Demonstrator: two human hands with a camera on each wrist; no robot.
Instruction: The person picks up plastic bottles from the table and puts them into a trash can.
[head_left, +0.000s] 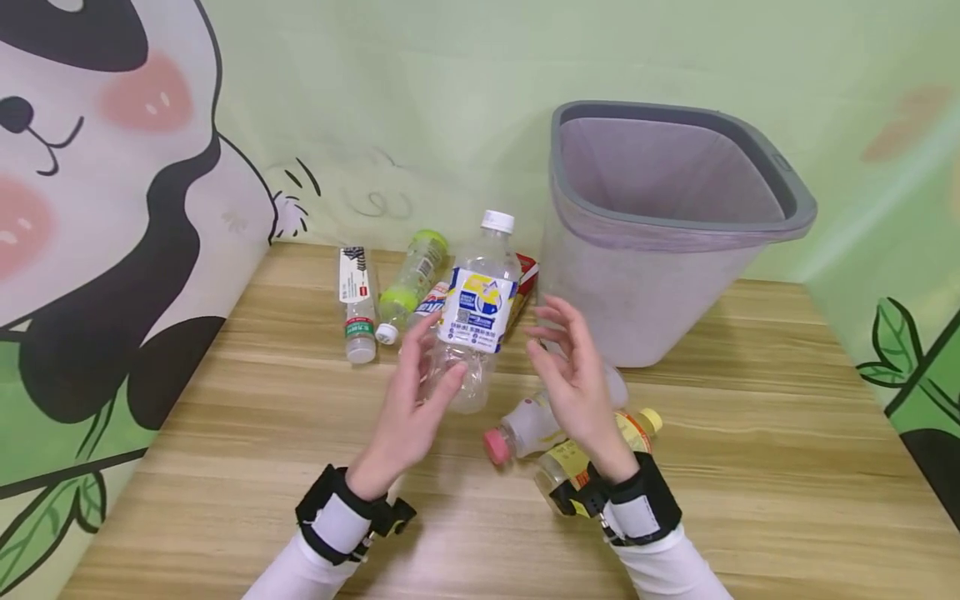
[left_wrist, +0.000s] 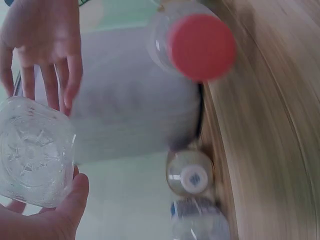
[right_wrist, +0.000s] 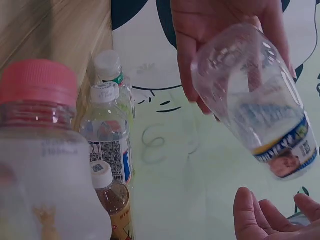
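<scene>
Partly hidden behind right hand (head_left: 573,371) in head view: pink-capped bottle (head_left: 529,426). Partly hidden behind clear bottle (head_left: 478,304): red-and-gold item (head_left: 527,277). Too small to read: fine label print (head_left: 471,332). Blurred in left wrist view: bin (left_wrist: 130,95).

The held bottle (head_left: 493,252) is showing clear, glossy plastic beneath its smooth printed label (head_left: 478,321), the bin (head_left: 637,300) is looking like matt plastic, and the tabletop (head_left: 300,433) is presenting smooth, faintly shiny wood grain.
</scene>
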